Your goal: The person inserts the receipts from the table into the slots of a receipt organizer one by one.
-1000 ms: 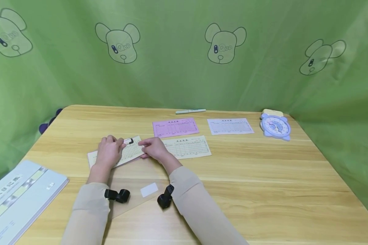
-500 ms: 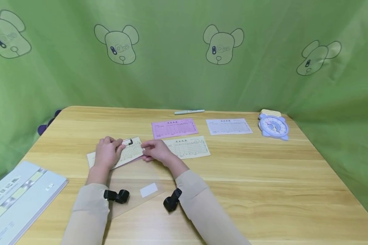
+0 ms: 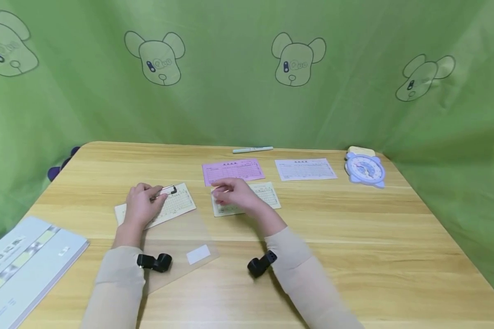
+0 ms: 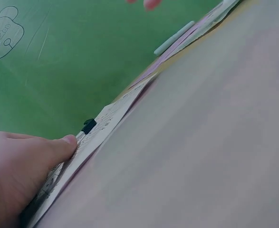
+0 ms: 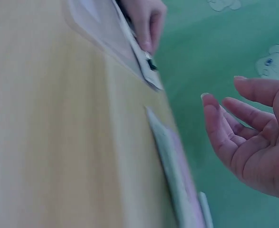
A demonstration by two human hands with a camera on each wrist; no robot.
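Observation:
My left hand (image 3: 143,204) grips a metal clip (image 3: 169,190) with a black end, lying across a cream printed form (image 3: 177,205). In the left wrist view its thumb presses beside the clip's black end (image 4: 89,126). Below the form spreads a clear plastic folder (image 3: 177,233) with a white label (image 3: 198,254). My right hand (image 3: 238,194) hovers, holding nothing, over a second cream form (image 3: 267,194); in the right wrist view its fingers are loosely bent and apart from the thumb.
Behind lie a pink form (image 3: 234,170), a pale blue form (image 3: 306,169) and a pen (image 3: 253,149). A blue toy-like clock (image 3: 365,169) stands at the far right, a yellowish block (image 3: 361,151) behind it. A light blue book (image 3: 29,269) lies at the left edge.
My right hand has left the edge of the clipped form and moved right, over the second cream form. The left hand stays on the clip.

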